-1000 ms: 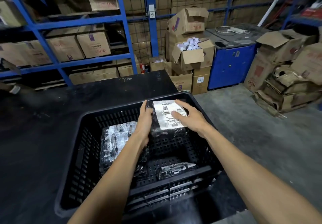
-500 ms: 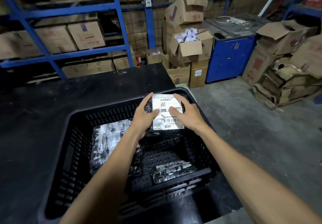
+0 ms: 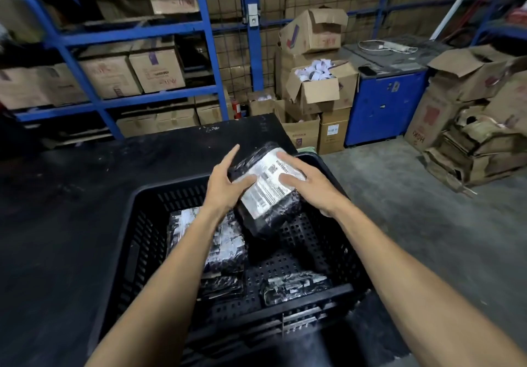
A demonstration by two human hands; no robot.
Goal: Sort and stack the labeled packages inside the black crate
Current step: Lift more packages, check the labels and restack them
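Both hands on one black plastic-wrapped package with a white printed shipping label (image 3: 269, 188), grip closed on it from either side. Left hand (image 3: 225, 185): thumb across the label's near left edge, fingers spread up the far-left corner. Right hand (image 3: 309, 185): fingers laid flat over the label's upper right, palm on the right edge. Package is tilted, label facing up and toward the camera, far end raised above the rear rim of the black perforated plastic crate (image 3: 137, 238), near end dipping inside.

Versus half a second ago: package then lay nearly square to the view with the label upright; now it is rotated, label running diagonally, and lifted higher.

Inside the crate: stack of black wrapped packages with glossy labels (image 3: 225, 245) at the left under the left forearm, unchanged; one small wrapped package (image 3: 296, 285) at the near right floor, unchanged.

Crate sits on the black table (image 3: 71, 195). Beyond: blue steel shelving (image 3: 205, 27) with brown cardboard boxes (image 3: 156, 68), blue cabinet (image 3: 383, 104) at right
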